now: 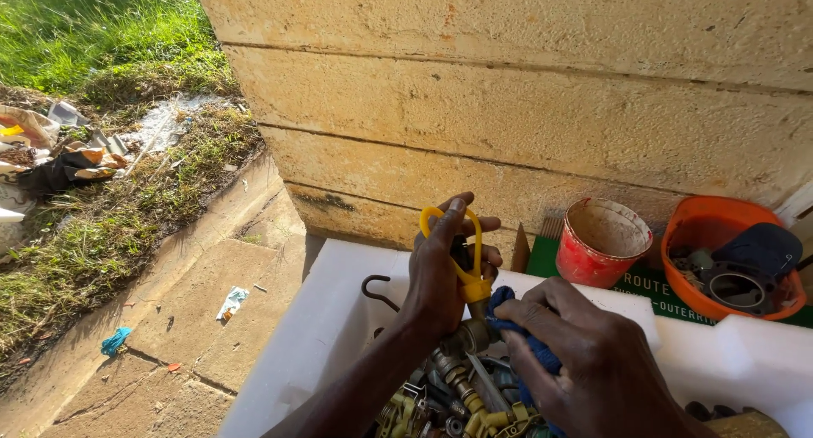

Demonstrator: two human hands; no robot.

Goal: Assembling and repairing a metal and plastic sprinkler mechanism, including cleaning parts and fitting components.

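- Over the white foam tray (322,319), at the foot of the stone block wall (525,91), both hands work on one brass valve fitting (471,335).
- The left hand (440,273) rises from the lower frame, forearm angled up and to the right, back of the hand toward the camera. Its fingers are curled around the yellow handle (464,260) of the fitting, thumb pointing up against the yellow loop; the grip is closed on that handle.
- The right hand (593,362) comes in from the lower right, knuckles up, fingers bent inward. It is clenched on a blue cloth (518,329), which is pressed against the fitting just below the yellow handle.
- The fitting stands roughly upright between the two hands, its brass body just above the heap of metal parts (449,404) lying in the tray.
- A dark metal hook (378,288) rests on the tray's bare surface, left of the left hand.
- Behind the tray, against the wall, stand a red pot (600,247) and an orange bowl (696,252) holding dark round parts, both on a green board (648,281).
- To the left lie concrete paving (195,319), scattered litter and grass (93,31).
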